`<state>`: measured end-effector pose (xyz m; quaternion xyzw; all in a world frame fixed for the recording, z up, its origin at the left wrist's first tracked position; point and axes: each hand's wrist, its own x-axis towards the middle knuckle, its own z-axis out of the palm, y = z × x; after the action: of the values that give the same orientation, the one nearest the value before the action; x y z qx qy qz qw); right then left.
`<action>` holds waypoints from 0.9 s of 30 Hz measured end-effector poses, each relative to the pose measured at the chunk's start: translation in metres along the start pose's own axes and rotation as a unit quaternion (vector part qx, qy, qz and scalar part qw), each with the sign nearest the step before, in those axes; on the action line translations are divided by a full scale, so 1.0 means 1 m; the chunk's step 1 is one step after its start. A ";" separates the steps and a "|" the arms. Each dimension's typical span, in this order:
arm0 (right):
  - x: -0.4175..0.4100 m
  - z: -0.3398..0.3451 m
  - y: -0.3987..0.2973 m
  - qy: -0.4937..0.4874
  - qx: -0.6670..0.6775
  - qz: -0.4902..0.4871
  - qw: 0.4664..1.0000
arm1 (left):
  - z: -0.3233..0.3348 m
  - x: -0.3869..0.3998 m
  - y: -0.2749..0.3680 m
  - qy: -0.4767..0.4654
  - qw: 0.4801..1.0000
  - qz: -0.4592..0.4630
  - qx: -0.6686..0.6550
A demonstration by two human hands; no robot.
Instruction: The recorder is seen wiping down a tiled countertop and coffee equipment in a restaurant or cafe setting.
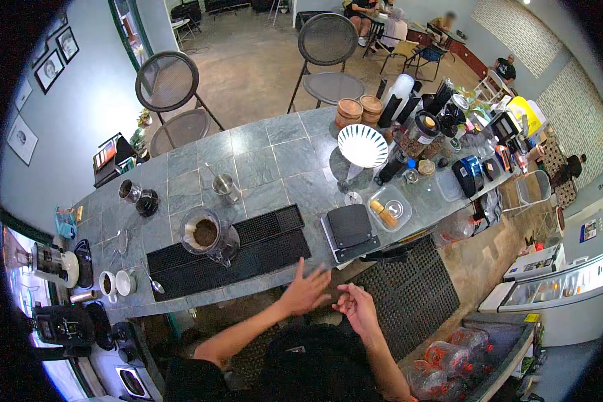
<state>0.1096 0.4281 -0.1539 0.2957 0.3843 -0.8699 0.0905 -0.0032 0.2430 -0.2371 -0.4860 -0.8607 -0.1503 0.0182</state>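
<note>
Both my hands hover at the near edge of the tiled counter [254,171], with nothing seen in either. My left hand [306,290], fingers spread and blurred, is nearest the black rubber bar mat [276,256]. My right hand [358,307] is loosely curled, palm partly up, below the black scale [350,231]. On the mat stands a clear glass server [229,247] under a dripper, whose paper filter holds dark coffee grounds [205,233]. Right of the scale, a clear plastic tub [406,203] contains a bamboo whisk [383,213].
A metal cup [226,188] and a glass carafe [146,202] of dark liquid stand beyond the mat. Left are white cups [125,283] and a spoon [157,287]. Jars and a filter stand [363,145] crowd the right. Plastic bottles [447,357] lie behind right.
</note>
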 end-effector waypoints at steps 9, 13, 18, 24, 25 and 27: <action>0.009 0.000 0.012 0.013 0.039 -0.021 0.999 | -0.019 0.067 -0.082 0.184 0.971 -0.153 0.026; 0.017 -0.004 0.004 0.001 0.066 -0.036 0.997 | 0.005 0.042 -0.011 -0.136 0.989 -0.035 0.048; 0.021 0.003 -0.004 0.050 -0.039 -0.097 0.993 | -0.040 -0.009 0.049 0.123 0.897 -0.120 -0.408; 0.039 0.031 0.004 0.030 -0.236 -0.259 0.936 | -0.084 0.028 0.050 0.133 0.775 -0.345 -0.512; 0.040 0.043 0.004 0.027 -0.236 -0.260 0.936 | -0.085 0.033 0.053 0.173 0.742 -0.337 -0.552; 0.034 0.077 0.002 -0.010 -0.085 -0.206 0.975 | -0.072 0.034 0.071 0.207 0.775 -0.287 -0.524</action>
<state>0.0492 0.3735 -0.1345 0.1923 0.5086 -0.8369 -0.0620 0.0300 0.2853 -0.1449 -0.1084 -0.7239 -0.6732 -0.1049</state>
